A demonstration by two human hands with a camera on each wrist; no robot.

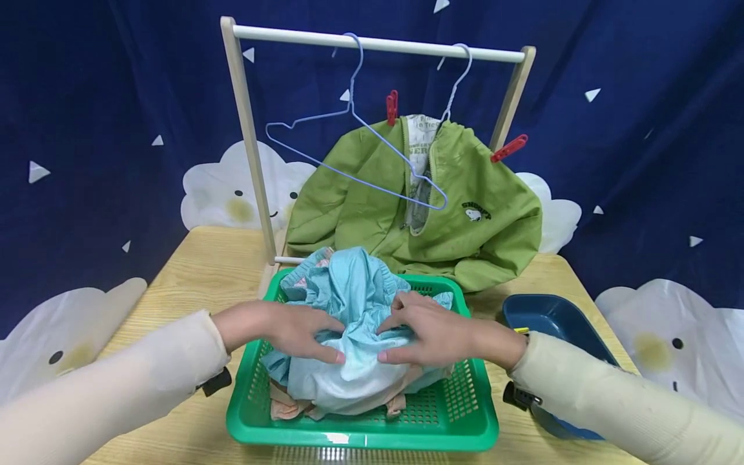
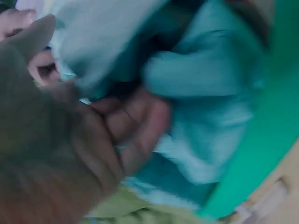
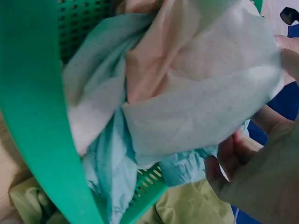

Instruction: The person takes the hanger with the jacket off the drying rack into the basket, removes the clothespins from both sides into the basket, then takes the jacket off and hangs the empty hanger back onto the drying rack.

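A light blue garment point(image 1: 360, 281) with gathered edges lies bunched in a green plastic basket point(image 1: 363, 440). My left hand point(image 1: 299, 329) grips its folds from the left, thumb toward me. From the right, my right hand point(image 1: 433, 330) holds the same garment, its thumb facing the left thumb across a small gap. Curled fingers show against the teal cloth point(image 2: 196, 74) in the left wrist view, which is blurred. In the right wrist view, pale cloth point(image 3: 187, 116) hangs beside the right fingers. Peach cloth point(image 1: 285, 403) sticks out beneath the blue garment.
Behind the basket stands a rack point(image 1: 378, 44) with a bare blue hanger point(image 1: 354, 174). A green hooded jacket point(image 1: 354, 187) leans there, with red clothespins point(image 1: 509, 148) at its shoulders. A dark blue bin point(image 1: 558, 316) sits at right, partly behind the right forearm, on the wooden table point(image 1: 215, 271).
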